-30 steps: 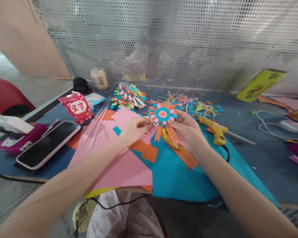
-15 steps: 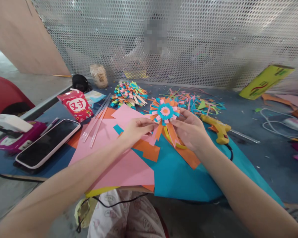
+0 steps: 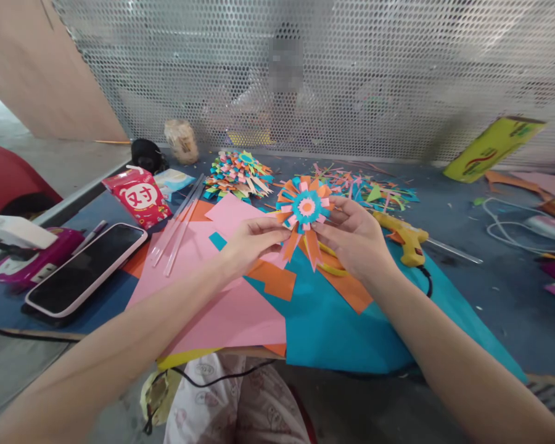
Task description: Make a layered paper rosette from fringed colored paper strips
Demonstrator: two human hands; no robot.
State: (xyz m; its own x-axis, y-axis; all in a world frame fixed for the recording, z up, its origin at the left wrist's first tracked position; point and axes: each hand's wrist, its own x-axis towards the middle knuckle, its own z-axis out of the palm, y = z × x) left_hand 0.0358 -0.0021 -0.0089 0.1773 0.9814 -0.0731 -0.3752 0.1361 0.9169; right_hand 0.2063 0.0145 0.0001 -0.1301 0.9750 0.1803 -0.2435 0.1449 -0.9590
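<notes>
A layered paper rosette (image 3: 306, 206) in orange, blue and pink, with orange and pink tails, is held up over the paper sheets. My left hand (image 3: 259, 242) pinches its left lower edge. On its right side, my right hand (image 3: 351, 231) grips the edge between thumb and fingers. Beneath the tails, a yellow ring-shaped item (image 3: 333, 269) is partly hidden. Orange scraps (image 3: 280, 280) lie on a blue sheet (image 3: 342, 336) and a pink sheet (image 3: 240, 314). A yellow glue gun (image 3: 409, 240) rests right of my right hand.
Behind are a pile of rosettes (image 3: 238, 176) and paper strips (image 3: 370, 188). Clear sticks (image 3: 178, 228), a red packet (image 3: 141, 194), a phone (image 3: 87, 268) and a power strip (image 3: 60, 253) lie left. A yellow box (image 3: 493, 151) and white cable (image 3: 494, 228) are at right.
The rosette has turned slightly in my fingers, its tails now hanging closer together and more to the left. Both hands keep hold of it. The whole view has shifted a little.
</notes>
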